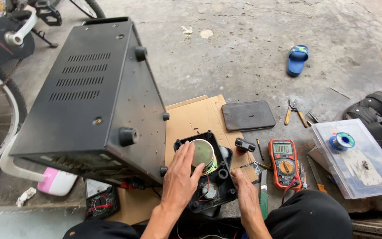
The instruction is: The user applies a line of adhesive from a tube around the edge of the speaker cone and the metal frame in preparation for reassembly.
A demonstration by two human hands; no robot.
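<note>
A small black plastic speaker housing (219, 175) lies open on a sheet of cardboard (195, 117), with a round metal speaker magnet (203, 154) and thin wires inside. My left hand (180, 177) rests flat on the housing's left side, fingers touching the magnet. My right hand (246, 194) presses against the housing's right lower edge, fingers curled. A large black metal equipment case (93, 93) with vent slots and rubber feet stands tilted just left of the housing.
An orange digital multimeter (284, 161) with leads lies to the right, beside small hand tools. A clear plastic box (359, 161) carries a solder spool (342, 141). Pliers (295, 110), a dark flat pad (248, 116), a blue sandal (297, 59), an analogue meter (100, 201) and a bicycle (1, 88) surround the spot.
</note>
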